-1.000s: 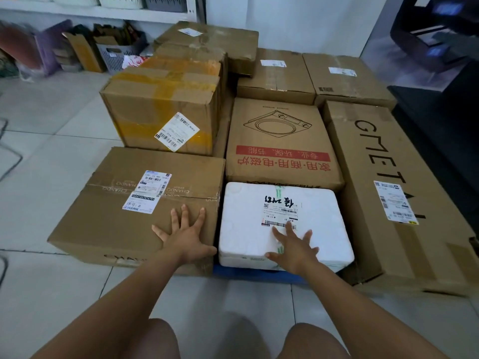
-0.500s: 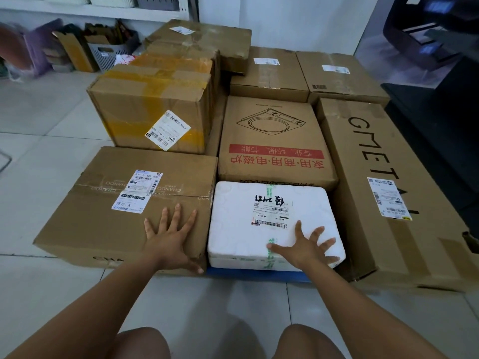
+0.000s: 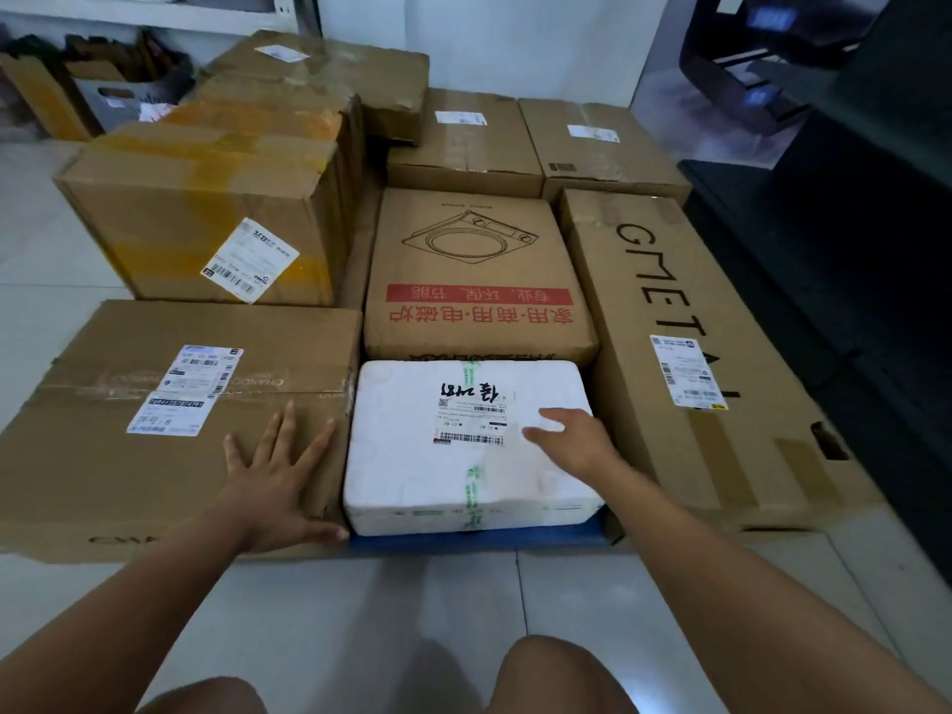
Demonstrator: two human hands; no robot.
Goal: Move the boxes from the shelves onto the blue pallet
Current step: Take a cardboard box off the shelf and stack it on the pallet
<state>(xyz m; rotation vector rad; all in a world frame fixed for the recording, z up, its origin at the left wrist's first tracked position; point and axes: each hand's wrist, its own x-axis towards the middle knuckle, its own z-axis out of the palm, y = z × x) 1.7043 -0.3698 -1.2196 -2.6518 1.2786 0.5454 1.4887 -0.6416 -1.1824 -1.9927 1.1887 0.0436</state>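
A white foam box (image 3: 412,471) lies at the front of the blue pallet (image 3: 479,542), of which only a strip shows. My right hand (image 3: 572,443) rests on the foam box's top near its right edge, fingers apart. To the left lies a wide brown carton (image 3: 103,456); my left hand (image 3: 281,481) lies flat on its near right corner, fingers spread. Behind the foam box sits a carton with red print (image 3: 476,280). A long GMETAL carton (image 3: 685,363) runs along the right. A yellow-taped carton (image 3: 196,213) stands at the left rear.
Three more brown cartons (image 3: 463,141) fill the back of the pallet. A white shelf (image 3: 129,18) with a grey basket (image 3: 129,100) below it stands at the far left. Dark furniture (image 3: 850,224) borders the right. My knees (image 3: 556,677) are over the pale tiled floor (image 3: 360,620).
My right hand has slid up and to the right across the foam box's top. My left hand stays on the brown carton's corner. The camera has moved closer.
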